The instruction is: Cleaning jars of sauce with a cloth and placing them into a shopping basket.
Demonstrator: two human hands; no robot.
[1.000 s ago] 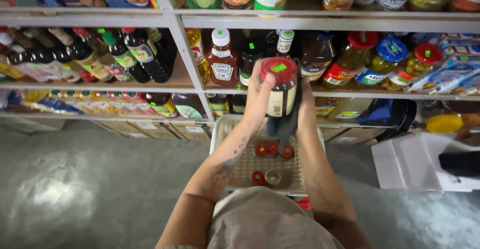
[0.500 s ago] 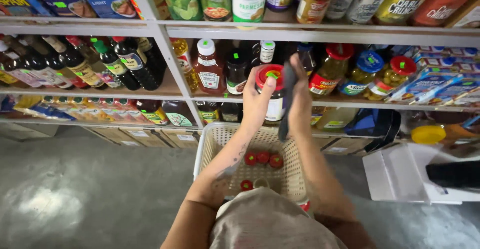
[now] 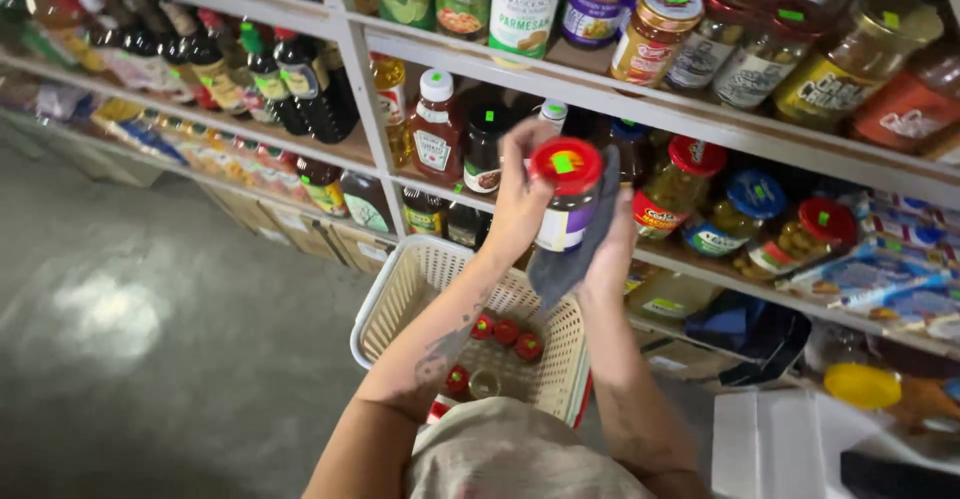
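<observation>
**Red-lidded jar held up before the shelves**

Nearest the camera, pale woven fabric covers the person's chest, and two bare forearms reach forward over a cream plastic basket (image 3: 400, 304) with a lattice wall. Small red-capped jars (image 3: 505, 331) lie at its bottom, lids up.

Above the basket, the left hand (image 3: 517, 199) is wrapped around the side of a glass jar (image 3: 563, 211), fingers curled on its label and up near the cap. The jar is upright, with a round red lid carrying a small green sticker. The right hand (image 3: 612, 244) closes on the jar's other side through a dark grey cloth (image 3: 570, 259), soft and creased, which hangs down below the jar.

Just behind stand metal shelves (image 3: 640, 99), pale and thin-edged. The middle level carries a red sauce bottle (image 3: 435, 139) with a white cap, dark glass bottles and squat jars with red and blue lids. The upper level holds taller jars and green tins. To the left, dark bottles (image 3: 300, 84) run in a row. Below, the floor (image 3: 130, 329) is grey polished concrete with a blurred patch of reflected light.
</observation>
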